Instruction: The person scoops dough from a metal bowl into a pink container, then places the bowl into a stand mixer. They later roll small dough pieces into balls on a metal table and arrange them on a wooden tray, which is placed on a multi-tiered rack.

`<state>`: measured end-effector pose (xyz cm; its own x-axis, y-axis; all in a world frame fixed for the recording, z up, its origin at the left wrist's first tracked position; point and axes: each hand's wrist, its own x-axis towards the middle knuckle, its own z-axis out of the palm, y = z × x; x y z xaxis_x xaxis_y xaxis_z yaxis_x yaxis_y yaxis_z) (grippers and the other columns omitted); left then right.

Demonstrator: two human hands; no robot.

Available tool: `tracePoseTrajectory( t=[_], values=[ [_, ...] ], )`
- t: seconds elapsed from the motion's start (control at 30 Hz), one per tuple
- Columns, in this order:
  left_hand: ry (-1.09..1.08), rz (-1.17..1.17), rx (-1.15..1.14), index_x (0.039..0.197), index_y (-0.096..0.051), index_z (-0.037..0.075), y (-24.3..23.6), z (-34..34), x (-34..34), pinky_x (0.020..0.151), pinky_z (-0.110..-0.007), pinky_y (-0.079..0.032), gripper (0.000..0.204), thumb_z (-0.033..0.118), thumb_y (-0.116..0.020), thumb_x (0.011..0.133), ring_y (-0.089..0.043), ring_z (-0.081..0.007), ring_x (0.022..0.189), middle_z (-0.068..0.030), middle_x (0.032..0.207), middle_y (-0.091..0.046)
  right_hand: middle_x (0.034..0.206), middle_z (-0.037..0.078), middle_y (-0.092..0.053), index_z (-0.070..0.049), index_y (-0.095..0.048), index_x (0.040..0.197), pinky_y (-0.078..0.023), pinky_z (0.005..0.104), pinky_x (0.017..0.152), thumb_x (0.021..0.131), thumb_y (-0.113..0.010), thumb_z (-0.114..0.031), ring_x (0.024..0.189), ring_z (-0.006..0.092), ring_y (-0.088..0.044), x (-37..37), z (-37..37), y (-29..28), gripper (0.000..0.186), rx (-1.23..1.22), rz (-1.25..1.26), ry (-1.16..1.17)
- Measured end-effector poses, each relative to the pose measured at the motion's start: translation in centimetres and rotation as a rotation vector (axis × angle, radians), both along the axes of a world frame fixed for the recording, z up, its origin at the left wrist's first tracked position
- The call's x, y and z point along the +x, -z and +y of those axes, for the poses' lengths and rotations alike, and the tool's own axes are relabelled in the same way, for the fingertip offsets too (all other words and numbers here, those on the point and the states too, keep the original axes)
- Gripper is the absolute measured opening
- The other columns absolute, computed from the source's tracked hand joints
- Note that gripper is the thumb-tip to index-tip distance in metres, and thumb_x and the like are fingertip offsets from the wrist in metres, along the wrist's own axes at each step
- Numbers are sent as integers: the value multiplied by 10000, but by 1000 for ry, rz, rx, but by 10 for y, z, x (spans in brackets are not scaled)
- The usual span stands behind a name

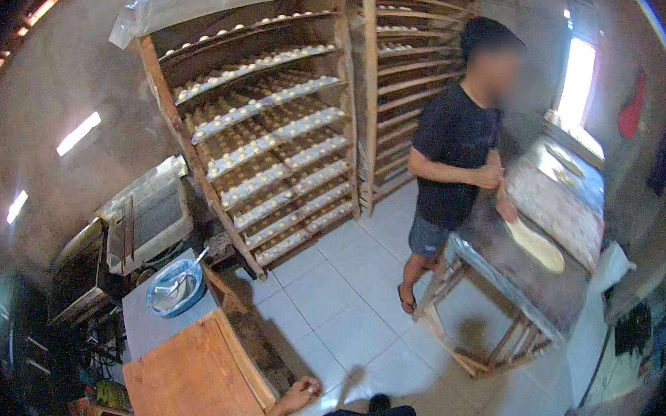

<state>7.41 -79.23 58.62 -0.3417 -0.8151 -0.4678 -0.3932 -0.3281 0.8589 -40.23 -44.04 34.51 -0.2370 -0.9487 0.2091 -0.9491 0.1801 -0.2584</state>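
My left hand [300,394] is low in the head view, just off the right edge of the orange-brown wooden board [191,377]. Its fingers are curled in; whatever they hold, if anything, is hidden. My right hand is out of view. Beyond the board, a blue basin [176,286] with a metal bowl and a light-handled utensil in it rests on a pale tabletop. At the right, a person in a black T-shirt [456,132] stands at a worktable [549,291], hands held over it. A long flat piece of pale dough [535,246] lies there.
A tall wooden rack [162,93] holds trays of small pale dough balls in rows. Another slatted rack [367,78] stands beside it. Light tiles [335,286] cover the floor between board and worktable. A grey-lined, pale-rimmed box [148,221] is at the left wall.
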Motion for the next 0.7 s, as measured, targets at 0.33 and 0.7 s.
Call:
tracePoseTrajectory(
  t=[0.33,0.7],
  values=[
    [-576,-110,-155,1282,-602,114,59,-146,67,1027,-444,-459,348,306,-630,993,-597,-297,1158,-156,1297,-604,593,36,-588,-68,-590,685,-468,373,504,892,-750,-420,553,143,-613,62,-641,-80,439,350,-924,-270],
    [-172,-678,-1420,1396,-472,-49,-318,-877,-66,1055,-509,-433,484,205,-546,990,-516,-449,1267,-276,1399,-513,735,112,-708,-21,-703,902,-546,390,655,920,-712,-396,672,190,-682,77,-979,-95,375,667,-906,-254]
  ],
)
